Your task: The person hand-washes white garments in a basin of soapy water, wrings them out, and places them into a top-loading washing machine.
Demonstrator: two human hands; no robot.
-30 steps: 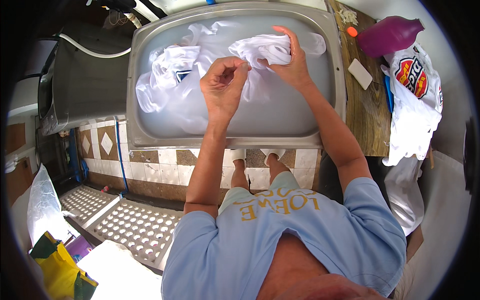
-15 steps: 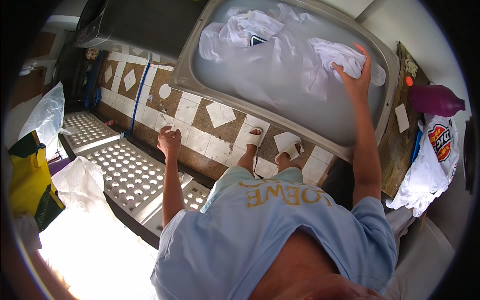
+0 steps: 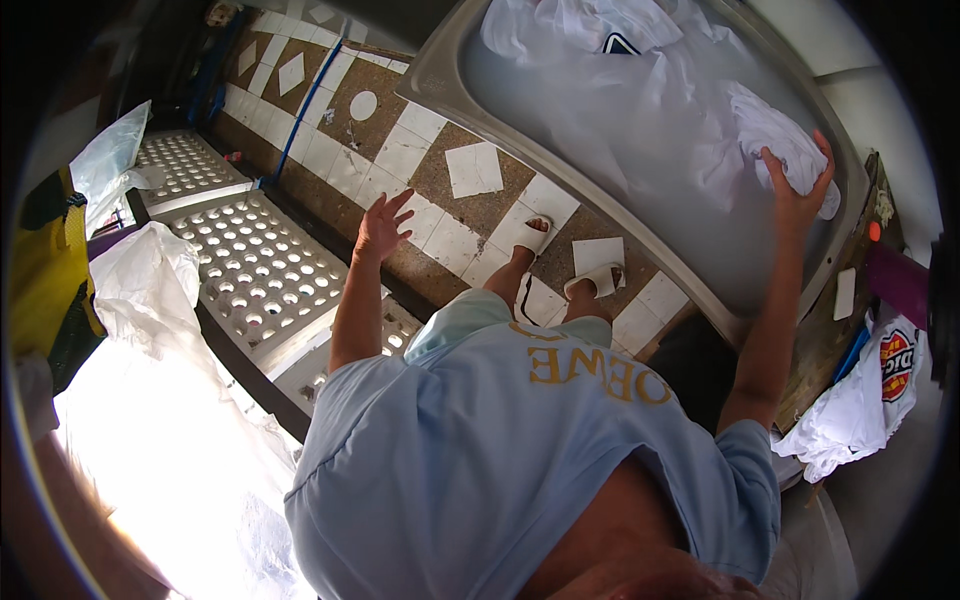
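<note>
Here the grey tub [image 3: 640,230] holds soaking white cloth [image 3: 785,150].

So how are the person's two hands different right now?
The right hand is closed on a white cloth in the grey tub; the left hand holds nothing, its fingers spread open. The right hand reaches up over the water, while the left hand hangs out above the tiled floor near the white perforated panel. Both are bare, on outstretched arms.
</note>
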